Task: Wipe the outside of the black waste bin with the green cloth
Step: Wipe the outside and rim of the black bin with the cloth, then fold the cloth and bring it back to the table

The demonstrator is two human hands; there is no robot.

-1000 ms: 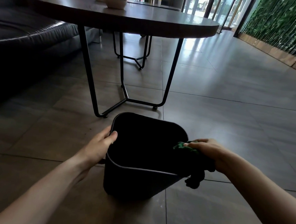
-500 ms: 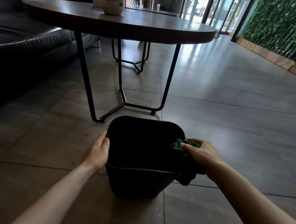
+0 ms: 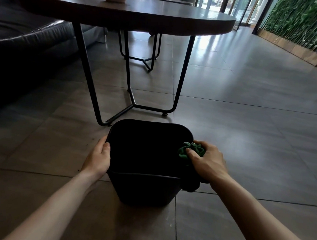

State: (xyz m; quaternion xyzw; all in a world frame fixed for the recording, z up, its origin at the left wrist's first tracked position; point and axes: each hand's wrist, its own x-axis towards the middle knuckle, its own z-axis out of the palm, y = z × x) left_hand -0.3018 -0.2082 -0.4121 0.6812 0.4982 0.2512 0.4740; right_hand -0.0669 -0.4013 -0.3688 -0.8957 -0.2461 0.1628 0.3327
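I have the black plastic waste bin point(image 3: 144, 187) standing upright on the grey tiled floor point(image 3: 243, 140), just in front of the black metal legs of the round dark wooden surface point(image 3: 139, 17). My left hand point(image 3: 98, 159) rests against the bin's left wall at the rim, thumb on the edge and fingers fairly straight along the outside; I judge it is only steadying the bin. My right hand point(image 3: 206, 162) is curled around the bunched green cloth point(image 3: 190, 150) and presses it against the upper right side of the bin at the rim, with a dark tail of cloth hanging below my wrist beside the bin.

I read this as the wiping step under way on the right-hand wall, near the top. Next I would draw the cloth down that wall towards the base, keeping firm pressure, while the left hand holds the bin so it does not slide or tip on the smooth tiles. The front and far faces then need the bin turned, or my hand reaching round.
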